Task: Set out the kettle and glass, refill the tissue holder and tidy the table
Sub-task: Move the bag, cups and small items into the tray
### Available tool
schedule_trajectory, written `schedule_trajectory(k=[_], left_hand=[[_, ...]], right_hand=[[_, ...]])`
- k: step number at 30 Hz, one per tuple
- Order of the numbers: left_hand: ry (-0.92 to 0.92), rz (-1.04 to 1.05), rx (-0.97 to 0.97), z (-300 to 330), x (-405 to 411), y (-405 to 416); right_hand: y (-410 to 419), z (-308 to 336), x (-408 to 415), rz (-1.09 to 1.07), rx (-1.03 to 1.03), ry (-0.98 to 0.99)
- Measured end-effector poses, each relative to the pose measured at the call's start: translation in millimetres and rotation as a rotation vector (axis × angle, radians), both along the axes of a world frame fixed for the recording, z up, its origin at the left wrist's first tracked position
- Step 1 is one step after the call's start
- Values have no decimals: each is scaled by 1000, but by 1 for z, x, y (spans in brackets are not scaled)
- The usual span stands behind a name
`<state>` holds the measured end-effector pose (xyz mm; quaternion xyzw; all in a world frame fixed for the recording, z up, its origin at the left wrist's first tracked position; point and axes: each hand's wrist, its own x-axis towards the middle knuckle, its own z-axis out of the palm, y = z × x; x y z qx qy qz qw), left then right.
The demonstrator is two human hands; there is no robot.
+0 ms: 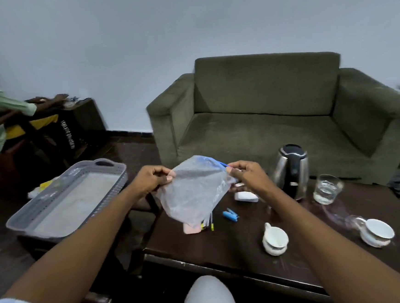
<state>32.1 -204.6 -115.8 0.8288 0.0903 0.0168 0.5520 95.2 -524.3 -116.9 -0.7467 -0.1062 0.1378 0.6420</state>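
A green sofa (270, 112) stands against the pale wall behind your dark wooden surface (237, 246). You hold a clear plastic bag (193, 190) up over that surface: your left hand (152, 180) pinches its left top corner, your right hand (245, 175) its blue-edged right corner, fingers closed on the film. The kettle (291, 168) stands at the far edge, the glass (326, 189) just right of it. Two white cups (275, 238) sit nearer you; a grey tray (66, 197) lies to the left.

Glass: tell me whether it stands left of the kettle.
No, the glass stands right of the kettle on the table.
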Motion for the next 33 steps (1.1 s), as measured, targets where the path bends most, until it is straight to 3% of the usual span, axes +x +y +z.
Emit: schedule_trajectory(k=[4,12,16,18,20,24,26,28,30,33], left_hand=[[-75,209,80,13,-32,105],[-106,749,70,-6,-99,264],[-34,869,309,-25,-105,300],[28,872,415,-34,-104,309],[183,826,519,-45,-100,316],[474,765,818,-58,-92,305],[339,726,1035,-60,-83,290],[52,584,1191,-62,-60,261],[-184,399,1114,-65,-31,208],[-167,-6,848,-71,8,105]], right_hand=[[120,-13,0,130,-109,-90],[343,-6,-36,103,-112,-166],[400,-22,-58,299,-338,-336],[412,-37,-64,387,-548,-397],[410,-45,-64,440,-657,-443],[344,-50,-43,313,-512,-582],[285,-52,-19,202,-540,-594],[213,-55,4,87,-643,-538],[141,-59,18,-36,-697,-459],[63,-67,20,-71,-808,-382]])
